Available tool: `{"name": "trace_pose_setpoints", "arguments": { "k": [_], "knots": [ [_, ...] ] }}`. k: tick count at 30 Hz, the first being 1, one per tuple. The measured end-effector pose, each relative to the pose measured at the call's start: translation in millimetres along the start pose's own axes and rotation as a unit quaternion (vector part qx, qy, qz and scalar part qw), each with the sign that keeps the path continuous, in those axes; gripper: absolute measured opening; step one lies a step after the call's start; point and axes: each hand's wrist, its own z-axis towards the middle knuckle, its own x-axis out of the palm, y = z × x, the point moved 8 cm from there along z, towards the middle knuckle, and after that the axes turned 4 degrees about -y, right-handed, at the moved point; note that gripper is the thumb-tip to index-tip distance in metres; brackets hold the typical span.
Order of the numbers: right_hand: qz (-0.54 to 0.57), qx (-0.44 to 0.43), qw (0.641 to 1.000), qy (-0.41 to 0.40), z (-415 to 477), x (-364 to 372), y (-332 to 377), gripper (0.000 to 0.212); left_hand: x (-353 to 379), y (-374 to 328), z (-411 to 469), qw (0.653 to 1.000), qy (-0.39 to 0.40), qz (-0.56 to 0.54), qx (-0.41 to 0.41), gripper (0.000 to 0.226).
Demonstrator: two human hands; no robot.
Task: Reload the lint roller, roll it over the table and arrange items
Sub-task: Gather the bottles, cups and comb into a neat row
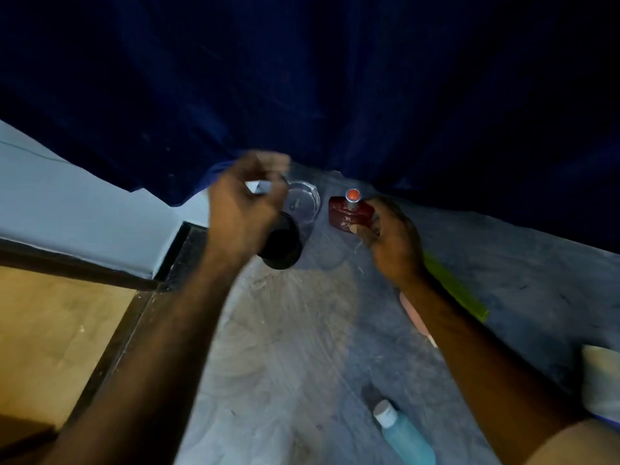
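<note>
My right hand [391,239] grips a dark red perfume bottle [349,214] with a silver neck and orange top, at the far side of the worn table [302,330]. My left hand [241,209] is blurred, its fingers curled around a small white item [258,187]; what that item is I cannot tell. A black round container [283,245] shows just under the left hand; whether the hand touches it is unclear. A clear glass dish [302,203] sits between the two hands. I see no lint roller that I can identify.
A dark blue curtain [335,95] hangs behind the table. A pale blue bottle with a white cap [401,434] lies near the front. A green comb [456,290] and a pink object [416,317] lie beside my right forearm. A whitish object [600,380] is at the right edge.
</note>
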Motion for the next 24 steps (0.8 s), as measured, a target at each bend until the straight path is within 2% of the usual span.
{"name": "trace_pose_setpoints", "arguments": {
  "k": [2, 6, 9, 13, 16, 24],
  "knots": [
    [-0.018, 0.021, 1.0, 0.006, 9, 10, -2, 0.044, -17, 28, 44, 0.999, -0.005, 0.037, -0.021, 0.022],
    [-0.014, 0.053, 0.998, 0.016, 21, 21, -9, 0.047, -1, 100, 99, 0.988, 0.052, 0.112, -0.088, 0.018],
    [0.001, 0.083, 0.996, 0.027, 26, 29, -17, 0.052, 21, 132, 111, 0.98, 0.1, 0.151, -0.085, 0.018],
    [-0.003, 0.099, 0.995, 0.033, 31, 33, -22, 0.055, 44, 144, 113, 0.972, 0.149, 0.166, -0.068, 0.022],
    [0.001, 0.106, 0.994, 0.037, 33, 33, -23, 0.055, 53, 146, 109, 0.968, 0.173, 0.179, -0.033, 0.017],
    [0.017, 0.108, 0.993, 0.041, 34, 36, -22, 0.056, 47, 144, 100, 0.964, 0.141, 0.224, -0.031, 0.022]
  ]
}}
